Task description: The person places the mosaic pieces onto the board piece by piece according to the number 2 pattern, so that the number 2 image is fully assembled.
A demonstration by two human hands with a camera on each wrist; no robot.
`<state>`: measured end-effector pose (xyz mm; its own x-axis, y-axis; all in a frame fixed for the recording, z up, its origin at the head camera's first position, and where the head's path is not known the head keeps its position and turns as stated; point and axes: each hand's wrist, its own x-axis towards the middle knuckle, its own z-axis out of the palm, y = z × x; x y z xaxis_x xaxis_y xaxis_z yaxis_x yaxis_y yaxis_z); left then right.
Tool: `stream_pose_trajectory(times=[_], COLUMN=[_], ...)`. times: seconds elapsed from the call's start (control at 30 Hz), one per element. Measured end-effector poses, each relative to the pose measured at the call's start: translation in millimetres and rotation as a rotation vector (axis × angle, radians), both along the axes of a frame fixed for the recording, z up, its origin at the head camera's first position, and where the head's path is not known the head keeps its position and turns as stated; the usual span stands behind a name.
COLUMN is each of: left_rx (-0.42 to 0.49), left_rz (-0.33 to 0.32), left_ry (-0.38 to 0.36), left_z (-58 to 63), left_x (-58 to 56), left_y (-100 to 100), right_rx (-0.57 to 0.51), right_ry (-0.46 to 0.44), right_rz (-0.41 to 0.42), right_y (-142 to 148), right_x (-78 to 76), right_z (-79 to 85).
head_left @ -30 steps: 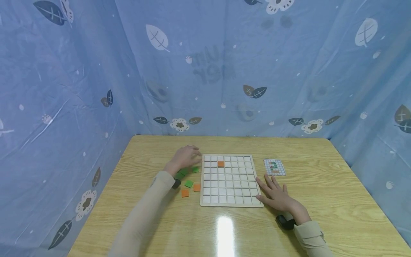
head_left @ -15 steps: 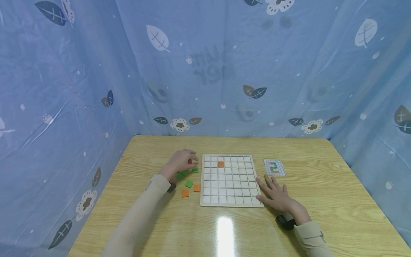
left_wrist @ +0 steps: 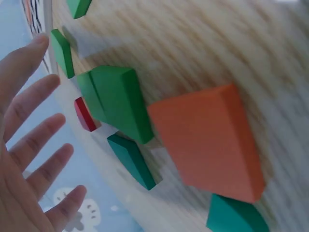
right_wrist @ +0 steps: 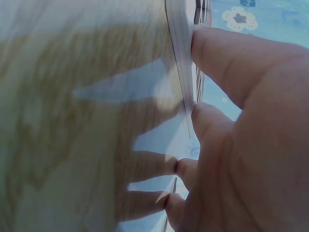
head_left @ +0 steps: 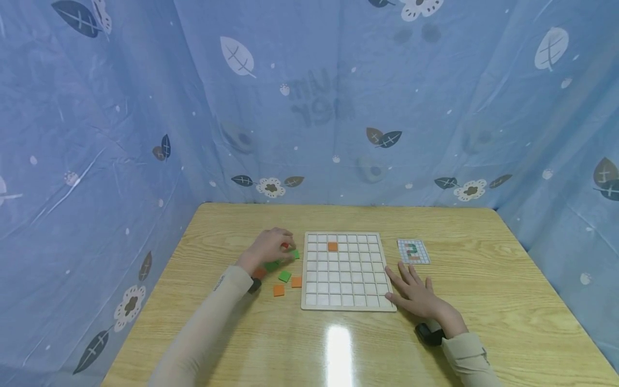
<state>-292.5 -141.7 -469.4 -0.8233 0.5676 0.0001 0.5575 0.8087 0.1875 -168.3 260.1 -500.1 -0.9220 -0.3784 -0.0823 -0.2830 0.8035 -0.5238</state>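
My left hand [head_left: 268, 248] hovers low over loose square tiles at the board's left side. In the left wrist view its fingers are spread and hold nothing. A red tile [left_wrist: 84, 114] lies near the fingertips, beside joined green tiles [left_wrist: 116, 99], a teal tile [left_wrist: 131, 162] and a large-looking orange tile [left_wrist: 207, 140]. The white gridded board [head_left: 348, 287] bears one orange tile [head_left: 332, 246] in its second row. My right hand [head_left: 418, 295] rests at the board's right edge with straight, spread fingers; thumb and fingertips touch the rim in the right wrist view.
A small pattern card [head_left: 413, 251] with a coloured figure lies right of the board. Nearer me, a green tile [head_left: 285, 276] and two orange tiles [head_left: 279, 291] lie by the board's left edge. A blue patterned curtain [head_left: 309, 107] encloses the wooden table [head_left: 483, 258].
My left hand has drawn back slightly to the left, away from the board, and the red tile now shows between its thumb and fingers. The right hand stays in place.
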Motion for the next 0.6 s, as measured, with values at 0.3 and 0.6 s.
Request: stream_pose_trajectory(times=[0.3,0.6], left_rx=[-0.020,0.001], left_rz=[0.013,0.037], left_ry=[-0.017,-0.030], left_z=[-2.9,-4.9], left_x=[0.7,0.6], left_y=[-1.2,-1.0], right_rx=[0.001,-0.001], right_ry=[-0.003,-0.003], right_rz=[0.006,0.004], right_y=[0.1,-2.0], right_x=[0.6,-0.1], right_z=[0.3,1.3])
